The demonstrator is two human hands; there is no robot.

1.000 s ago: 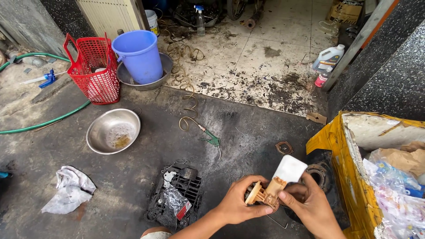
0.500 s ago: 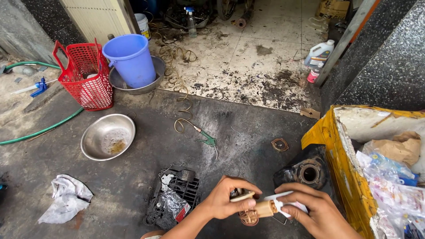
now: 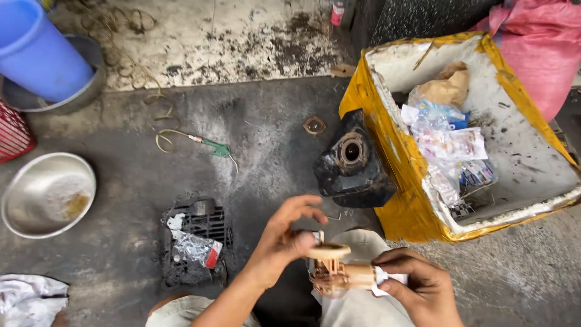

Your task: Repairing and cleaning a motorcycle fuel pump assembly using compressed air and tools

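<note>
While the right hand (image 3: 423,287) is gripping the tan pump part (image 3: 339,272), the left hand (image 3: 284,239) is pinching its cap; steadying the body seems wise.

Soft, even daylight, faint shadows, sharp focus, slight wide-angle stretch toward the edges.
</note>
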